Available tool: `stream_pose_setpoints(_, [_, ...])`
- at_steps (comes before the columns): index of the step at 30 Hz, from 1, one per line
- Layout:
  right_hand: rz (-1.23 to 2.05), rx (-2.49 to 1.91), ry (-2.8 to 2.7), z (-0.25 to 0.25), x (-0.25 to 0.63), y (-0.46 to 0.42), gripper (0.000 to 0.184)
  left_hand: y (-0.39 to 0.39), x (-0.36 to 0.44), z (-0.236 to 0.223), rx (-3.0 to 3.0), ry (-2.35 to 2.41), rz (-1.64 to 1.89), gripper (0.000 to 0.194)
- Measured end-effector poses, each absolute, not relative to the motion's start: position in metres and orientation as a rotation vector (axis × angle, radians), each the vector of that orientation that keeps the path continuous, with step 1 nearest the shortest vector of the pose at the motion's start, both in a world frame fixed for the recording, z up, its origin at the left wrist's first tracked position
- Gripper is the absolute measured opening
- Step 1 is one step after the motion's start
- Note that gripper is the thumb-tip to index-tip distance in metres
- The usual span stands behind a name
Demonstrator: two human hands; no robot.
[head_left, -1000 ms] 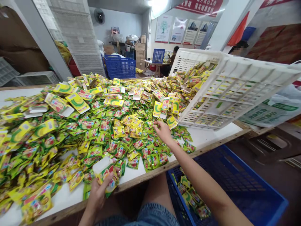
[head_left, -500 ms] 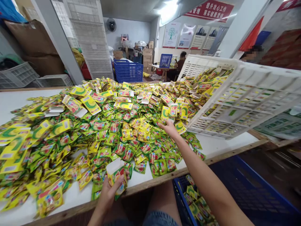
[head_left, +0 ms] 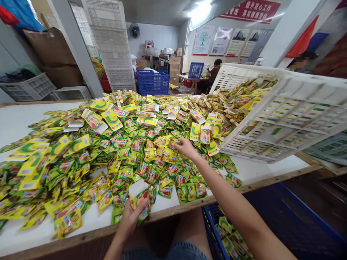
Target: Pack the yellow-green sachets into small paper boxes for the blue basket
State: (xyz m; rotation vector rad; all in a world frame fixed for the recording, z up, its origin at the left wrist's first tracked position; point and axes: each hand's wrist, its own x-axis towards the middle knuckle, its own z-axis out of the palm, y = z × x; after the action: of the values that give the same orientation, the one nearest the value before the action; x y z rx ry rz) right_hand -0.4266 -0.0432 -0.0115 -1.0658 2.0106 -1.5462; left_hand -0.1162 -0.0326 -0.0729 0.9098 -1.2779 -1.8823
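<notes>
Nearby, a white crate [head_left: 303,85] flanks sachets [head_left: 134,159]; left hand [head_left: 132,216] clasps a carton [head_left: 139,196], grip of right hand [head_left: 187,148] unclear.

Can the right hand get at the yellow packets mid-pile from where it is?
Likely yes: the right hand is just to the right of the yellow packets, and nothing tall shows between them.

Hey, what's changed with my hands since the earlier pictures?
Your right hand has shifted left over the shiny, flat green packets; whether its fingers hold one is unclear. Your left hand still holds the open, multicoloured cardboard box, and the tilted white plastic crate hasn't moved.
</notes>
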Motion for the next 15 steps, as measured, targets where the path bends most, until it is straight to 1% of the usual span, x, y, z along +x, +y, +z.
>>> stream_pose_setpoints(4, [-1.703, -0.971, 1.931, -0.01, -0.416, -0.035, 0.036, -0.033, -0.115, -0.072, 0.914, -1.248, -1.912, 0.042])
stream_pose_setpoints(8, [-1.824, -0.861, 1.704, -0.011, -0.385, -0.012, 0.036, -0.031, -0.12, -0.056, 0.881, -1.233, -1.945, 0.045])
stream_pose_setpoints(12, [-1.846, -0.771, 1.486, -0.017, -0.331, 0.011, 0.033, -0.024, -0.137, -0.033, 0.739, -1.242, -2.055, 0.053])
stream_pose_setpoints(15, [-1.85, -0.651, 1.328, -0.021, -0.305, 0.023, 0.032, -0.021, -0.146, -0.026, 0.699, -1.226, -2.093, 0.058])
